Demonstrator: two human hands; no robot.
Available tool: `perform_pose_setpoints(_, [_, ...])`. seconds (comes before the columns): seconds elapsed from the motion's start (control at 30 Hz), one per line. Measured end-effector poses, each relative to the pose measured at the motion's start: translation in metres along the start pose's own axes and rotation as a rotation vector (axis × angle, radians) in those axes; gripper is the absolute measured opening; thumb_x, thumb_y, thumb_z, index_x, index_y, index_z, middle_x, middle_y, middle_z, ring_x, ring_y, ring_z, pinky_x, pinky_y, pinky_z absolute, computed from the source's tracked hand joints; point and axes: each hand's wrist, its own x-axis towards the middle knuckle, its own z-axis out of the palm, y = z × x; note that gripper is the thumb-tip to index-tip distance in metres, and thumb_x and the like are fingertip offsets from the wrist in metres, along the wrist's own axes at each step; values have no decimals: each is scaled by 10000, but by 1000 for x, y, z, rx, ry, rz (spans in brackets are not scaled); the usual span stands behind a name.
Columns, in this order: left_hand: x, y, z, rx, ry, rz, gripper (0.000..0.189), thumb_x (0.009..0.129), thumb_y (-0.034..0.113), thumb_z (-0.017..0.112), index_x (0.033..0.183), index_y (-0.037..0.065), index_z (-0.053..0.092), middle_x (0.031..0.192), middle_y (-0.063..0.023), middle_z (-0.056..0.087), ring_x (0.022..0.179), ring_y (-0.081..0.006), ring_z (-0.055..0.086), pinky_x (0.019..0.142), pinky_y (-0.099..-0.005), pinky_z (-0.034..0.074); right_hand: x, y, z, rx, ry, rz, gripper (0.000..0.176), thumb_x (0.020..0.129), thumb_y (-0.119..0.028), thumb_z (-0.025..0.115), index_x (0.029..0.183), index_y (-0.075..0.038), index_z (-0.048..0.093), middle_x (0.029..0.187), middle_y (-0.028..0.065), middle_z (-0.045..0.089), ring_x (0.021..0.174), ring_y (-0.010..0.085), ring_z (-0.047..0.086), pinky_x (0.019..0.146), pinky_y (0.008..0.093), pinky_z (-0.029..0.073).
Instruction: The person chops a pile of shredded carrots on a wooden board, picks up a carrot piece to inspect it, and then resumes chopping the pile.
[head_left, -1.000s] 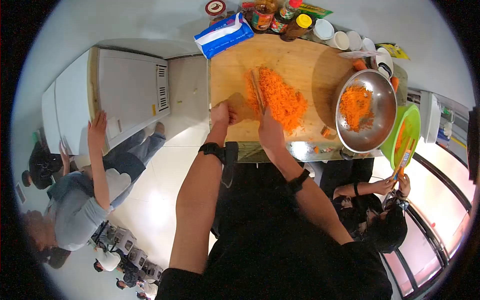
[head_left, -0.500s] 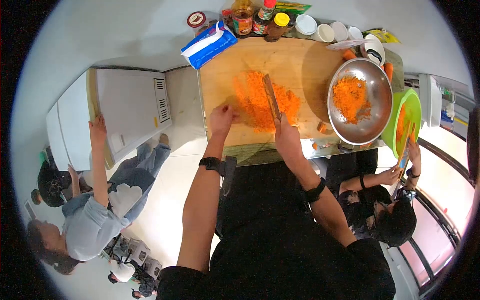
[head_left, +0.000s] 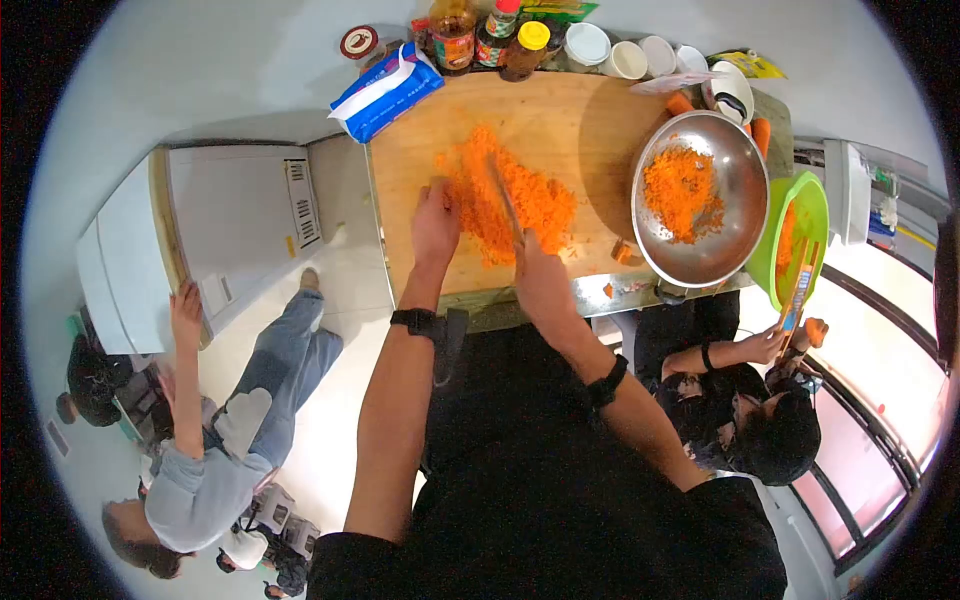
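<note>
Chopped carrot (head_left: 535,205) lies in a loose orange heap on the wooden cutting board (head_left: 585,120). My right hand (head_left: 543,280) grips a knife (head_left: 503,192), whose blade stands nearly edge-on in the heap. At the heap's left edge is my left hand (head_left: 436,228), its fingers loosely bent and touching the carrot bits; no tool is in it. To the right, a steel bowl (head_left: 735,215) holds more chopped carrot (head_left: 682,190). A small carrot chunk (head_left: 622,252) rests on the board near the bowl.
Bottles (head_left: 453,40), cups (head_left: 627,61) and a blue tissue pack (head_left: 388,95) line the board's back. At right, a co-worker (head_left: 745,400) holds a grater (head_left: 797,295) at a green basin (head_left: 808,205). Another person (head_left: 215,480) stands left, touching a white appliance (head_left: 240,215).
My left hand has come up against the heap's left edge. The knife has shifted left within the carrot. The co-worker's hand with a carrot piece has moved down the grater. The view has shifted slightly.
</note>
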Motion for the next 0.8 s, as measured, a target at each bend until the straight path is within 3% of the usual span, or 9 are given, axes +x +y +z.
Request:
perform_pose_setpoints(0.1, [-7, -6, 7, -40, -42, 1, 292, 891, 103, 649, 1174, 54, 593, 1027, -171, 653, 890, -346, 655, 771, -449, 536, 12, 10, 34, 42, 198, -190, 302, 1007, -192, 494, 1217, 25, 481, 673, 312, 607, 680, 519, 627, 589, 603, 482])
perform_pose_setpoints(0.17, [-7, -22, 15, -244, -41, -47, 244, 889, 111, 671, 1116, 36, 617, 1006, -151, 661, 914, -325, 658, 829, -425, 530, 35, 12, 46, 22, 200, -225, 304, 1001, -182, 498, 1227, 20, 478, 669, 306, 606, 676, 515, 628, 589, 600, 483])
perform_pose_setpoints(0.33, [-6, -20, 11, -343, -68, -120, 269, 877, 71, 675, 1134, 23, 610, 1000, -144, 688, 910, -275, 668, 825, -378, 529, 47, 14, 45, 33, 194, -187, 304, 1000, -180, 502, 1235, 12, 484, 659, 286, 606, 645, 505, 621, 579, 583, 485])
perform_pose_setpoints(0.5, [-18, -29, 8, -405, -84, -137, 263, 889, 68, 669, 1140, 14, 608, 1006, -130, 697, 927, -222, 667, 835, -356, 525, 27, 14, 35, 147, 220, -375, 336, 1033, -229, 471, 1239, 36, 483, 680, 286, 610, 670, 494, 620, 595, 583, 475])
perform_pose_setpoints(0.6, [-31, -57, 27, -463, 23, -158, 257, 907, 74, 658, 1152, 16, 609, 1015, -120, 700, 953, -198, 659, 851, -342, 519, 41, 17, 53, 27, 154, -284, 344, 964, -165, 517, 1260, 5, 483, 744, 267, 640, 698, 462, 648, 593, 569, 492])
perform_pose_setpoints(0.7, [-43, -36, 5, -353, -14, -288, 240, 918, 71, 655, 1151, 24, 620, 1049, -112, 696, 977, -192, 654, 870, -329, 512, 38, -3, 43, 150, 201, -305, 292, 997, -193, 492, 1210, 7, 491, 738, 266, 637, 698, 464, 647, 583, 573, 479])
perform_pose_setpoints(0.8, [-55, -38, 2, -398, 15, -225, 225, 916, 60, 653, 1138, 34, 633, 1070, -103, 690, 985, -189, 650, 871, -319, 510, 42, -12, 33, 210, 92, -208, 271, 1029, -236, 461, 1164, -5, 500, 755, 275, 640, 717, 474, 648, 604, 581, 483])
